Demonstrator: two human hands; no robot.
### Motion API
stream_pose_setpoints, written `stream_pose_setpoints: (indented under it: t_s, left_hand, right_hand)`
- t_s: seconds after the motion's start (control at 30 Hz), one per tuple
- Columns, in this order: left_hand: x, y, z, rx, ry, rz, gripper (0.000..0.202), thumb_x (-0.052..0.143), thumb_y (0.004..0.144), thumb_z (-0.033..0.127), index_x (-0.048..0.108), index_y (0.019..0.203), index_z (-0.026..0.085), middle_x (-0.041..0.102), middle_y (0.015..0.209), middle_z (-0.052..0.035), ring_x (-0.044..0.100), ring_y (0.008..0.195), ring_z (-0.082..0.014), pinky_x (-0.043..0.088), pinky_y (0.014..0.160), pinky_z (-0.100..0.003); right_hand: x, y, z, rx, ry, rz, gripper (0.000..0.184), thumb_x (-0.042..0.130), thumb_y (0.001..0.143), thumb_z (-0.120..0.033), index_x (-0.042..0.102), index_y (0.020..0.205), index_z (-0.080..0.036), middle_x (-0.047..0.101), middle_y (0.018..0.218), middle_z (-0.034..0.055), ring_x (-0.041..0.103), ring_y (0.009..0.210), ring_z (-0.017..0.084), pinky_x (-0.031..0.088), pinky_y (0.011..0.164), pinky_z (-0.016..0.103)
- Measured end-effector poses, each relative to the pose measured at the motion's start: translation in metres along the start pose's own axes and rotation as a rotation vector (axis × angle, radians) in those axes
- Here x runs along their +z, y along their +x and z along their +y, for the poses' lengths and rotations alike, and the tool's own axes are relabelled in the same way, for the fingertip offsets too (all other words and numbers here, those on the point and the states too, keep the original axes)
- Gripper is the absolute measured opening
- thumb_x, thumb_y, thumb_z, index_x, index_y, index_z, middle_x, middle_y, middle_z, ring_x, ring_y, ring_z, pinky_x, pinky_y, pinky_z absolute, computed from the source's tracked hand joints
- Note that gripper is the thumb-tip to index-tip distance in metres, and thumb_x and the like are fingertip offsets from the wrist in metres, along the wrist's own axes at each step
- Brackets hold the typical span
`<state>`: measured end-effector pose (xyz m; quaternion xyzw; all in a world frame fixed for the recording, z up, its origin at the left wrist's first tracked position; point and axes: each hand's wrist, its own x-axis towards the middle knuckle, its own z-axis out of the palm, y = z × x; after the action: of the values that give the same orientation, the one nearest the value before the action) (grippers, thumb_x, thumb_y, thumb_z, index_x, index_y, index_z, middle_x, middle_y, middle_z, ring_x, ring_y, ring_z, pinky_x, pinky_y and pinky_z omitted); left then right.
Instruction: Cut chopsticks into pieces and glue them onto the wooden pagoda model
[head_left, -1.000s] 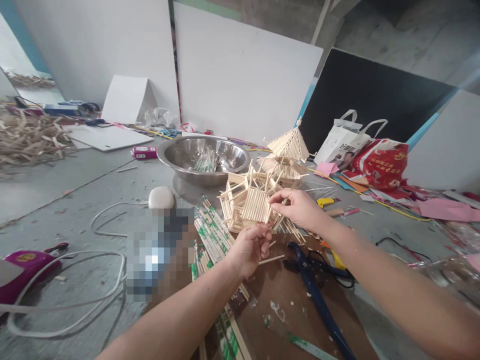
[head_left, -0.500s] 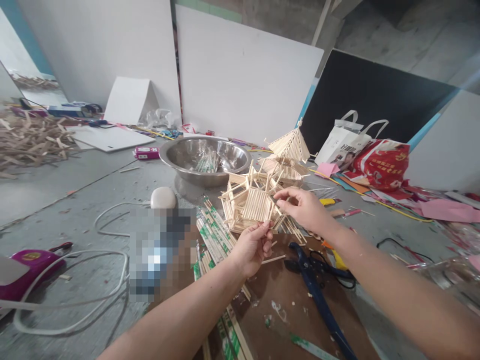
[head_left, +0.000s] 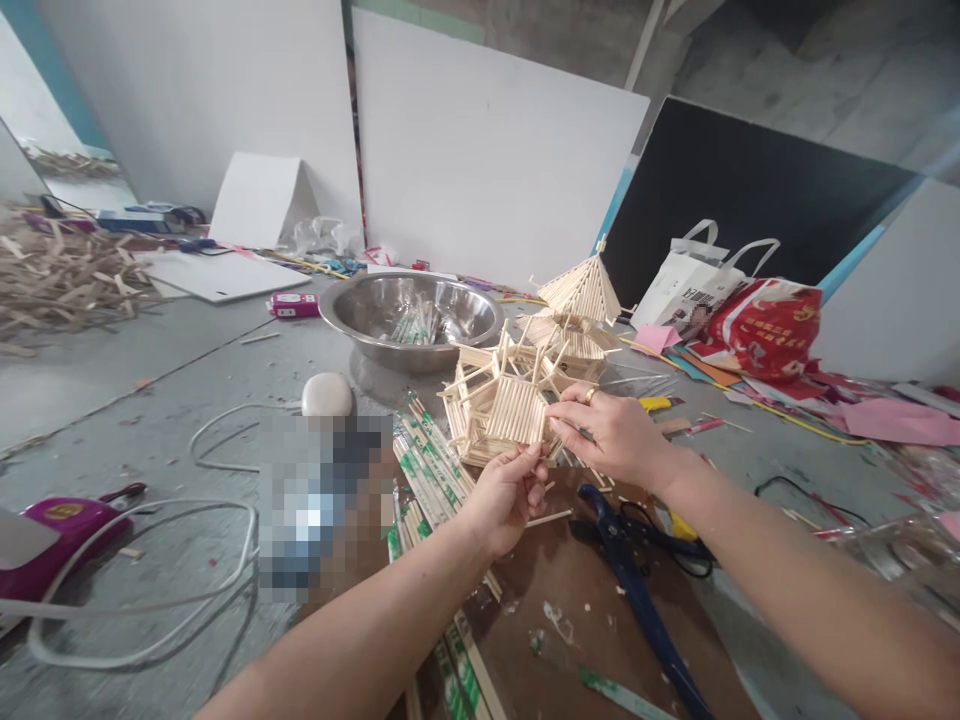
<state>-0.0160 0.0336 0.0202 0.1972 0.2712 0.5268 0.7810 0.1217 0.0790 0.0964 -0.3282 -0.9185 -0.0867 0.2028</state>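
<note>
A model built of pale wooden sticks, apparently chopsticks, stands in front of me, with a slatted panel on its near side. My left hand is closed in a pinch at the panel's lower right corner, gripping the end of a stick there. At the panel's right edge, the thumb and fingertips of my right hand, with a ring on one finger, close on the model. The exact contact under the right fingertips is partly hidden. Behind stands a stick-built pointed roof over a further stick structure.
Wrapped chopsticks lie left of the model on a brown board, with blue-handled cutters at the right. A metal basin stands behind. A white cable loops at left; bags and coloured paper lie at right.
My right hand has moved slightly down and left, and its fingertips now meet the panel's right edge. My left hand has stayed at the lower corner.
</note>
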Motion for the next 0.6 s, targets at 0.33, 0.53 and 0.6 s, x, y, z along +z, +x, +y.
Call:
stream_pose_setpoints:
  t_s: [0.33,0.53,0.6]
  left_hand:
    - [-0.001,0.001,0.001,0.000,0.006,0.006,0.022,0.065,0.065,0.029,0.055,0.076,0.014,0.049,0.052,0.0063,0.035,0.034,-0.0016,0.022,0.035,-0.016]
    - [0.000,0.000,0.001,-0.012,0.006,0.014,0.021,0.065,0.064,0.029,0.055,0.076,0.014,0.049,0.052,0.0063,0.034,0.035,-0.0016,0.022,0.036,-0.016]
    - [-0.001,0.000,0.001,-0.011,0.005,0.012,0.022,0.065,0.064,0.029,0.055,0.076,0.014,0.049,0.052,0.0064,0.034,0.034,-0.0017,0.022,0.036,-0.016]
  right_hand:
    - [-0.001,-0.004,0.001,0.022,0.030,0.022,0.025,0.040,0.082,-0.030,0.061,0.093,-0.021,0.061,0.092,0.0046,0.058,0.078,0.014,0.043,0.066,0.024]
    - [-0.006,-0.013,0.004,0.068,0.088,0.035,0.024,0.041,0.081,-0.029,0.060,0.093,-0.020,0.061,0.092,0.0057,0.058,0.077,0.015,0.045,0.069,0.026]
    - [-0.006,-0.015,0.004,0.071,0.099,0.030,0.024,0.041,0.081,-0.029,0.060,0.093,-0.020,0.061,0.092,0.0057,0.058,0.077,0.015,0.045,0.070,0.026]
